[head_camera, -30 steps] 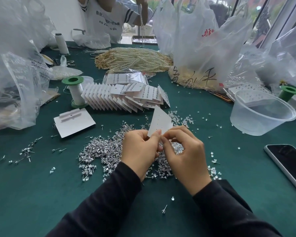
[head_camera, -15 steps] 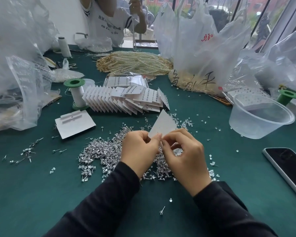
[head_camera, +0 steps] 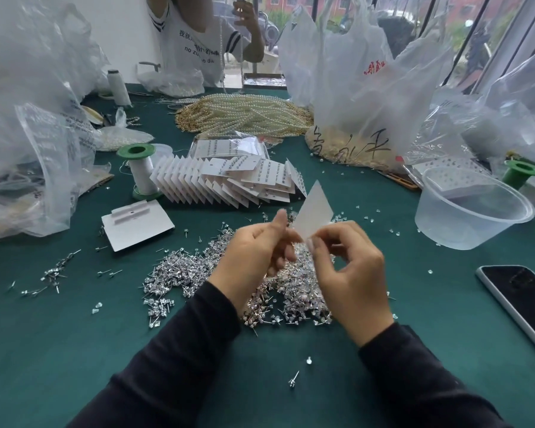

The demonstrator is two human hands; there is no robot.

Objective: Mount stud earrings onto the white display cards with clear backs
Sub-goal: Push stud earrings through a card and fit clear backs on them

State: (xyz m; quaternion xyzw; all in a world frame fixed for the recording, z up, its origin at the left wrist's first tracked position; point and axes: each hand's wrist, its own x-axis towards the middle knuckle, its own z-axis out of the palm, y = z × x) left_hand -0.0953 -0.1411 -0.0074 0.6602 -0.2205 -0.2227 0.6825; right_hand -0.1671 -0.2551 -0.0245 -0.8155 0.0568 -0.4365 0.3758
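White card (head_camera: 314, 211) up off green bench (head_camera: 59, 350), tilted, over stud pile (head_camera: 183, 273). Lower corner pinched by R hand (head_camera: 352, 273), thumb + forefinger. L hand (head_camera: 257, 257) just beside, fingers curled; grip too blurred to tell. Clear bowl (head_camera: 473, 217) at R, contents unclear. Bag (head_camera: 352, 88) behind w/ beads.

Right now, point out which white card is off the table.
The card pinched in the right hand, raised over the stud pile. The single card at left lies flat; the filled cards lie fanned behind.
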